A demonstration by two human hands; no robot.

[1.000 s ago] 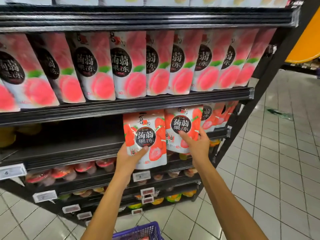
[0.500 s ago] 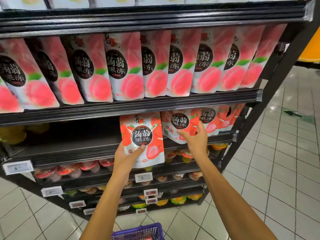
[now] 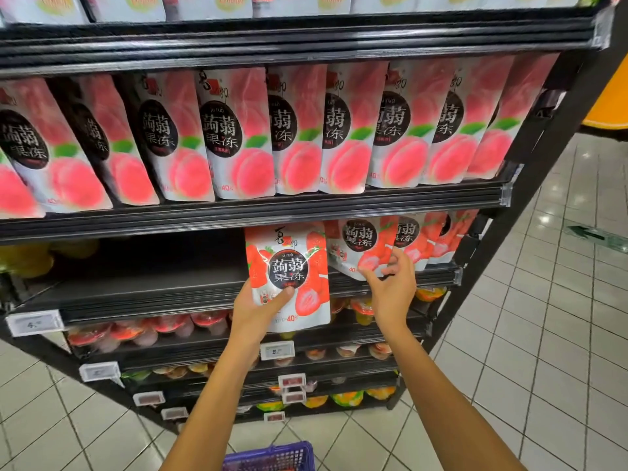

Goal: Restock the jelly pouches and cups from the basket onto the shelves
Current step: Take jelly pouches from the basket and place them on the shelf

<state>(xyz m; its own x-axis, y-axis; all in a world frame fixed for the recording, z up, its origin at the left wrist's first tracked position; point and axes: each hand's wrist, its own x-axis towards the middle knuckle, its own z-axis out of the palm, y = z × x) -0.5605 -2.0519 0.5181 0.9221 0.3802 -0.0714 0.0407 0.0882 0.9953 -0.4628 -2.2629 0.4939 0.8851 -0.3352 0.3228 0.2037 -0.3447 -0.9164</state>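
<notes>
My left hand [image 3: 258, 305] grips a strawberry jelly pouch [image 3: 292, 266] by its lower left corner and holds it upright in front of the middle shelf [image 3: 153, 294]. My right hand [image 3: 390, 287] touches the lower edge of a second strawberry pouch [image 3: 360, 244], which stands on that shelf beside two more strawberry pouches [image 3: 424, 239] at the right end. The fingers are loosely spread on it. The purple basket [image 3: 272, 457] shows only its rim at the bottom edge.
Peach jelly pouches [image 3: 238, 130] fill the shelf above. Jelly cups [image 3: 153, 326] line the lower shelves, with price tags [image 3: 277, 350] on the rails. The left part of the middle shelf is dark, with yellow items [image 3: 27, 260] at its far left. Tiled floor [image 3: 543, 334] lies to the right.
My right hand has pushed its strawberry pouch back onto the middle shelf next to the others. My left hand has kept its pouch in about the same place.
</notes>
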